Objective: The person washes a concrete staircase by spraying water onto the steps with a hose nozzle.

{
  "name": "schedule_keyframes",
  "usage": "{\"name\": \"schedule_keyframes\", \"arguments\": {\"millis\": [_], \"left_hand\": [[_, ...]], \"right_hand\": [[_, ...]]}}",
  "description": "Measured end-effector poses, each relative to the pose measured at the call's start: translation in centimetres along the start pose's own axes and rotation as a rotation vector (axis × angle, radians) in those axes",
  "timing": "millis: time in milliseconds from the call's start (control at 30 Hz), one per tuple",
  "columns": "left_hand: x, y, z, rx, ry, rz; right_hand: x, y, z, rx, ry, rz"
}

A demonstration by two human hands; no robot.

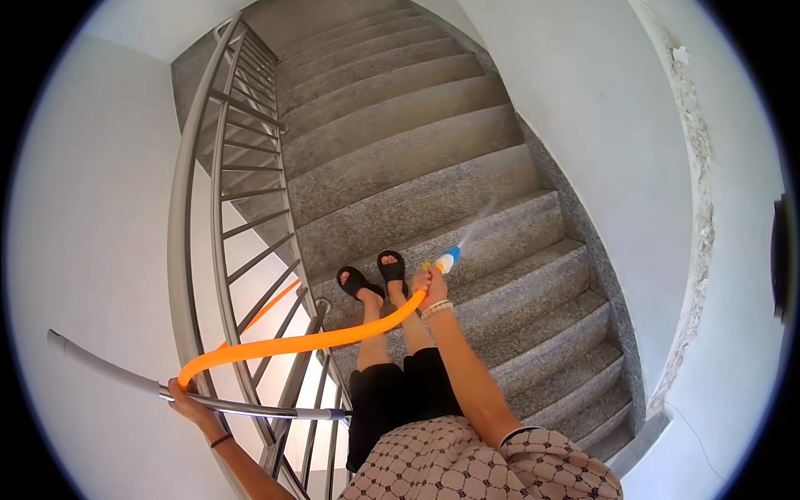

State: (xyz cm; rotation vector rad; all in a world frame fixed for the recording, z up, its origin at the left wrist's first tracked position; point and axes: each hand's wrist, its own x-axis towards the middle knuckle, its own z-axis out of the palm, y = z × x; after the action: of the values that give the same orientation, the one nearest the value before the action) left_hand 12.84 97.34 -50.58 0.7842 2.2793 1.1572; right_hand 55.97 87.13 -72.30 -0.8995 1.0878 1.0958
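Note:
My right hand (431, 286) is closed around a hose nozzle (450, 258) with a white body and blue tip. A thin spray of water leaves the tip toward the upper right, over the steps. From the nozzle an orange hose (325, 338) sags leftward to the railing and bends there beside my left hand (188, 403). That hand is wrapped around a metal pole (250, 408) with grey sleeves at its ends, lying across the railing. Whether its fingers also pinch the hose, I cannot tell. What the pole belongs to is not shown.
Grey stone stairs (408, 179) run up ahead and down to the lower right. A stainless steel railing (190, 208) stands along the left, with more orange hose (271, 310) hanging behind its bars. A white wall (600, 150) borders the right. My sandals (392, 267) rest on one step.

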Motion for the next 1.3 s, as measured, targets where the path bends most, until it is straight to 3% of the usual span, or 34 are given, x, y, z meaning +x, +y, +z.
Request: {"name": "schedule_keyframes", "arguments": {"millis": [167,567,767,900,1000,1167,1300], "left_hand": [[0.5,-0.6,-0.4,0.029,-0.038,0.038],[0.2,-0.1,-0.2,0.025,-0.012,0.014],[0.4,-0.4,-0.5,0.057,-0.052,0.018],[1.2,-1.3,-0.9,-0.012,-0.044,0.001],[0.2,-0.2,-0.3,-0.011,-0.035,-0.001],[0.0,-0.1,-0.1,-0.007,-0.007,-0.011],[-0.3,0.3,0.3,-0.049,0.026,-0.023]], "right_hand": [[-1.9,-1.5,0.2,-0.043,0.066,-0.115],[-2.9,-2.8,0.2,-0.085,-0.008,-0.117],[-3.1,-3.0,-2.2,-0.1,0.067,-0.071],[-3.6,-2.7,-1.1,-0.187,0.097,-0.173],[-3.4,-1.9,-0.9,-0.203,0.13,-0.155],[-3.0,-0.4,-1.7,-0.172,0.106,0.073],[-2.4,-0.7,-0.8,-0.163,0.074,0.079]]}}
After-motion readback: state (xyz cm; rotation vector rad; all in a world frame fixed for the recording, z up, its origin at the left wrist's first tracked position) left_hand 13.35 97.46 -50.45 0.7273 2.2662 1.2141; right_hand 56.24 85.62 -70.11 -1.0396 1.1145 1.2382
